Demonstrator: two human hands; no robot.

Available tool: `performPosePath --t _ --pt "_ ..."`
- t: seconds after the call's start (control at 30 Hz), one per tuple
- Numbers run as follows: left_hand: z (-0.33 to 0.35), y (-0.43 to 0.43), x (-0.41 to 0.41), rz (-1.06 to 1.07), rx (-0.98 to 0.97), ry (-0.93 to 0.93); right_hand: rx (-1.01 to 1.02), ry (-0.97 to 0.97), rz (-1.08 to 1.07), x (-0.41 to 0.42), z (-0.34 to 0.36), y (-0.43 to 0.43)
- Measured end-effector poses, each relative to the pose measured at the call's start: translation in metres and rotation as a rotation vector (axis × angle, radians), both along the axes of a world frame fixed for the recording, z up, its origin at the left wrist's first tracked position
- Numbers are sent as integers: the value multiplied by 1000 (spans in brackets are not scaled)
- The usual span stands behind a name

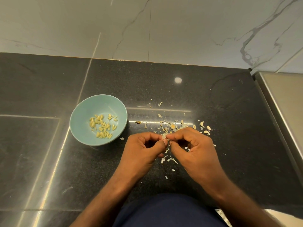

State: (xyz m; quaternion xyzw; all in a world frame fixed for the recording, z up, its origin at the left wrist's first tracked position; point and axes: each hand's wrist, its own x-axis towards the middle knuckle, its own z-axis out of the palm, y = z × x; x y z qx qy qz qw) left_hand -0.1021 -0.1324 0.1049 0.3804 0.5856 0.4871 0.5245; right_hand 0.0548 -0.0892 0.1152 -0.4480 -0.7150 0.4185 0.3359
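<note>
My left hand (144, 148) and my right hand (193, 148) meet above the dark counter, fingertips together. Both pinch one small garlic clove (164, 136) with pale skin; most of it is hidden by the fingers. To the left stands a light blue bowl (82, 112) holding several peeled yellowish cloves (103, 126). Unpeeled cloves (207, 128) lie just beyond my right hand. Dry papery skins (170, 126) are scattered beyond and beneath both hands.
The black polished stone counter (49, 89) runs back to a white marble wall (147, 27). On the right it ends at a metal-edged step (277, 122). More skin flakes (170, 160) lie near my wrists. My dark blue clothing (168, 212) fills the bottom.
</note>
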Motion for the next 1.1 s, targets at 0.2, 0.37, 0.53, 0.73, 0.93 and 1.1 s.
performPosePath --t 0.2,0.37,0.53,0.73,0.93,1.1 --pt "-2 1 -1 -1 -3 62 83 -21 8 0 -3 0" --pt "-1 1 -2 -3 1 72 81 -29 2 -2 -3 -1" --pt "-2 2 -2 28 -10 43 -29 14 -15 -3 -1 -3" --pt "-3 1 -4 41 -19 44 -71 39 -16 -5 1 -5" --pt "-1 1 -4 16 -5 64 -10 -9 -4 -4 1 -3" --pt "-3 0 -4 9 14 130 62 -46 15 -3 -3 -3"
